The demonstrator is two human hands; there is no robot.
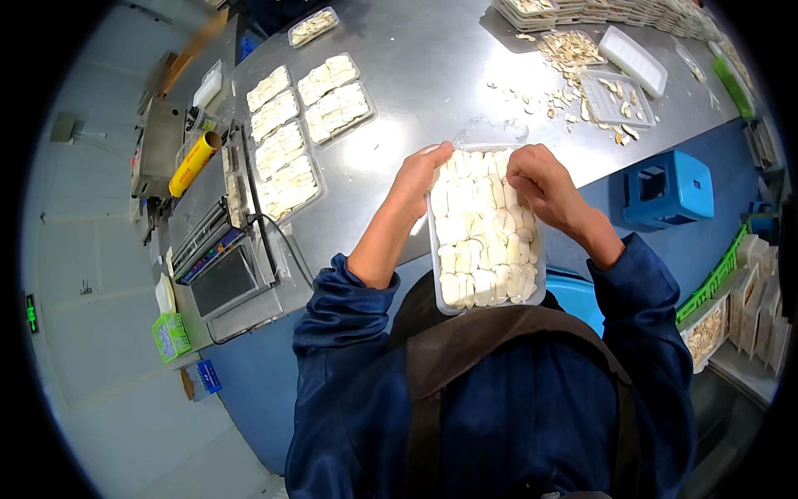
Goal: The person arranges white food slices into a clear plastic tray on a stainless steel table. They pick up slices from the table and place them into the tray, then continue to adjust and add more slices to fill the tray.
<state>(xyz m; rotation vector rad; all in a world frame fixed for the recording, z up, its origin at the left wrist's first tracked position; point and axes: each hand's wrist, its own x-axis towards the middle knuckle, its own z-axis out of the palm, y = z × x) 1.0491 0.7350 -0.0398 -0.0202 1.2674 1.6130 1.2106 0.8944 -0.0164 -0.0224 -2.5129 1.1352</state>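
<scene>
Head view: one clear tray (541, 279), packed w/ rows of pale slices (486, 229), is held mid-frame, just R of centre, partly over the near edge of the steel table (399, 62). Its upper L corner is gripped by the L hand (416, 183), w/ the thumb laid along the rim. Over its upper R corner the R hand (544, 183) is held w/ fingers curled; whether a slice or the rim is pinched can't be told, as the fingertips are hidden. Some clear plastic (490, 130) is seen just beyond the tray's far edge; whether it's attached can't be made out.

Step in hand, as judged: slices at the far R corner are prob. being set or straightened, since the rows look nearly full. For the next move, a steady L grip & a light R touch are called for, so neighbouring slices aren't knocked out of line; a level tray is needed too.

Other filled trays (373, 114) are grouped upper L, near the scale (224, 279). Loose slices (572, 48) are piled & scattered upper R.
</scene>
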